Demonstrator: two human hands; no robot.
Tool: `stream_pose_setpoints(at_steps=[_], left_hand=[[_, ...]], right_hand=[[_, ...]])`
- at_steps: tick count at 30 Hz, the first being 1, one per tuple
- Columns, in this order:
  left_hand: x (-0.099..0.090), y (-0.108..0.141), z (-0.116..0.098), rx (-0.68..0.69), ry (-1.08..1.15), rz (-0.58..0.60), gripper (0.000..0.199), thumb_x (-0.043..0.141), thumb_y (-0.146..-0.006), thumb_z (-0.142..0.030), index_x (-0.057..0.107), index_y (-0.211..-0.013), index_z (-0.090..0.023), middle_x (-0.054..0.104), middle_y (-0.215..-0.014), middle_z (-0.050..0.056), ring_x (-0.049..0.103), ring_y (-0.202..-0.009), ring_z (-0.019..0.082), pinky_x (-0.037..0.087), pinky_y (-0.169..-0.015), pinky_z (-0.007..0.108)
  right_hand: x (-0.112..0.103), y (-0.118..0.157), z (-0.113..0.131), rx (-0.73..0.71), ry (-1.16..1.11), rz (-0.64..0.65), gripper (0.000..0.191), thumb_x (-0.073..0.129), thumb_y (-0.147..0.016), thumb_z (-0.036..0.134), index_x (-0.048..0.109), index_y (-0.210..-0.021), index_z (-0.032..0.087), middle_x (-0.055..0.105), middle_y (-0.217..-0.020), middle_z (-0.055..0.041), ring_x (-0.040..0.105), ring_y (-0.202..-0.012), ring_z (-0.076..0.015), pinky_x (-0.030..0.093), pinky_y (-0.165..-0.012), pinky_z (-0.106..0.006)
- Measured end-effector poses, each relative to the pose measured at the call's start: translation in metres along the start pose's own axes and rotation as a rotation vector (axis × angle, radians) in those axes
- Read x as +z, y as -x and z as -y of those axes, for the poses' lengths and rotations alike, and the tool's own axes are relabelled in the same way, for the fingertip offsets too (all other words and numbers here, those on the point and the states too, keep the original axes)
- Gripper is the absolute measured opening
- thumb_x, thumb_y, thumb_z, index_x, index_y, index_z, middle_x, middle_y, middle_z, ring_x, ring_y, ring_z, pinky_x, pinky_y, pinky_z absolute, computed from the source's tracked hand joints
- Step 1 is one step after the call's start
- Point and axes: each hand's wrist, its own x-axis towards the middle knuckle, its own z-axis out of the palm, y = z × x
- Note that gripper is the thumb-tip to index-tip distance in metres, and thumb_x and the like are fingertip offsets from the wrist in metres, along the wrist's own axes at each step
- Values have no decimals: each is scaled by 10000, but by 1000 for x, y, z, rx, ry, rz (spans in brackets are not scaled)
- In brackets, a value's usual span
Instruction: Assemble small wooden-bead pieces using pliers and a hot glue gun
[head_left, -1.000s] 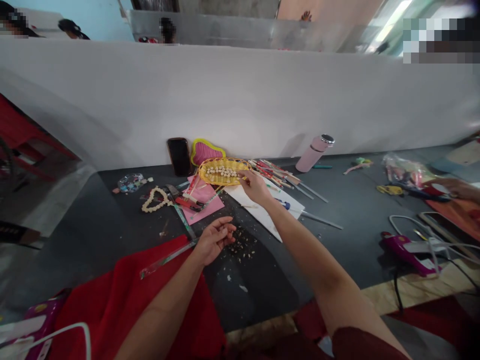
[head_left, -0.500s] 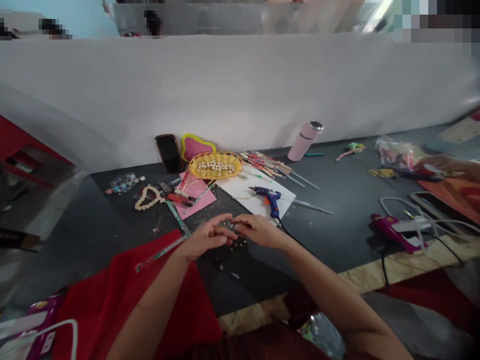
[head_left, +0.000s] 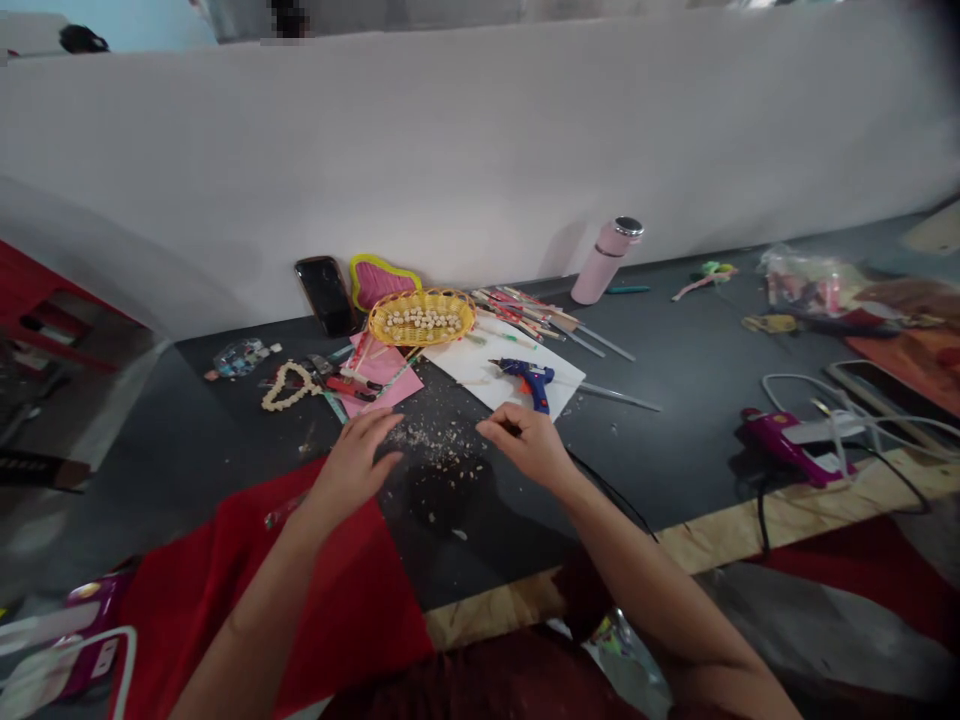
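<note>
My left hand (head_left: 358, 462) is over the dark table beside the red cloth, its fingers apart and nothing in it. Fingertips pressed together, my right hand (head_left: 525, 440) is just below the blue glue gun (head_left: 531, 378); anything in that pinch is too small to make out. Between the hands lie scattered small pale bits (head_left: 442, 445). Behind them a yellow basket (head_left: 422, 330) holds white beads. The glue gun rests on a white sheet (head_left: 472, 375). A beaded loop (head_left: 289, 387) and red-handled pliers (head_left: 352, 385) lie to the left, the pliers on pink paper (head_left: 401, 385).
A pink bottle (head_left: 606, 262) and a phone (head_left: 328, 295) stand near the white partition (head_left: 450, 150). Wrapped sticks lie behind the sheet. At the right are a purple power strip (head_left: 799, 445) with white cables and a plastic bag. Red cloth (head_left: 352, 590) covers the front left.
My hands have moved apart, the left one leftward, uncovering the scattered bits. The view has shifted slightly, and the co-worker's hand at the right is less distinct.
</note>
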Motion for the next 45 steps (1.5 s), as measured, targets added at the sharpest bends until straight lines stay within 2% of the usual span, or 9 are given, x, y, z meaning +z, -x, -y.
stream_pose_setpoints(at_steps=[3, 6, 14, 18, 25, 32, 38, 41, 45], left_hand=[[12, 8, -6, 19, -163, -13, 387, 543, -797, -300, 543, -1181, -257, 448, -1340, 71, 249, -1297, 321, 239, -1030, 520], [20, 14, -10, 16, -194, -9, 359, 532, -804, -295, 558, -1160, -265, 457, -1330, 60, 214, -1302, 326, 233, -1016, 533], [49, 5, -39, 34, -80, 35, 238, 541, -796, -278, 619, -1021, -272, 532, -1238, 42, 250, -1286, 312, 180, -1029, 551], [50, -6, -55, 58, -90, 57, 160, 532, -791, -256, 632, -917, -255, 562, -1197, 39, 275, -1278, 312, 170, -1026, 567], [45, -10, -56, 67, -143, 41, 235, 472, -770, -118, 644, -863, -249, 586, -1167, 24, 311, -1263, 294, 192, -1021, 550], [20, -10, -28, -97, -184, -120, 229, 466, -821, -223, 666, -909, -292, 608, -1117, 31, 370, -1194, 305, 277, -965, 533], [8, 19, 17, -199, -228, -72, 266, 576, -750, -292, 633, -1008, -261, 595, -1152, 60, 343, -1209, 326, 291, -979, 505], [6, 33, 26, -243, -258, -51, 324, 603, -729, -340, 608, -1042, -254, 585, -1174, 72, 335, -1221, 338, 295, -967, 512], [4, 43, 28, -305, -294, -79, 200, 565, -757, -366, 626, -900, -241, 594, -1155, 70, 370, -1194, 335, 321, -929, 522]], right_hand=[[21, -2, -17, -112, 49, -95, 196, 476, -860, 306, 596, -783, 171, 593, -646, 0, 525, -568, -117, 403, -545, -218], [35, -1, -35, -235, 88, -59, 165, 450, -871, 232, 598, -930, 188, 652, -864, -47, 599, -763, -151, 459, -688, -250], [37, -2, -42, -335, 70, 12, 217, 412, -882, 148, 574, -1015, 207, 608, -939, -66, 587, -886, -159, 486, -789, -282], [38, -2, -45, -345, 67, 21, 214, 425, -877, 135, 577, -1009, 207, 609, -932, -64, 588, -880, -158, 494, -783, -285], [38, 0, -47, -369, 106, 47, 217, 435, -879, 157, 590, -1025, 205, 621, -961, -67, 597, -898, -158, 495, -799, -279], [38, 2, -49, -305, 104, 86, 228, 418, -899, 201, 586, -1054, 206, 633, -947, -71, 604, -850, -157, 491, -755, -273], [37, 2, -49, -275, 111, 104, 224, 413, -906, 229, 587, -1044, 207, 626, -899, -68, 595, -751, -150, 476, -689, -257], [38, 2, -49, -279, 113, 119, 218, 413, -904, 225, 593, -1025, 204, 623, -885, -63, 589, -757, -154, 469, -684, -259], [39, 1, -51, -296, 98, 125, 212, 420, -899, 218, 598, -1013, 198, 624, -877, -59, 593, -776, -151, 471, -697, -258]])
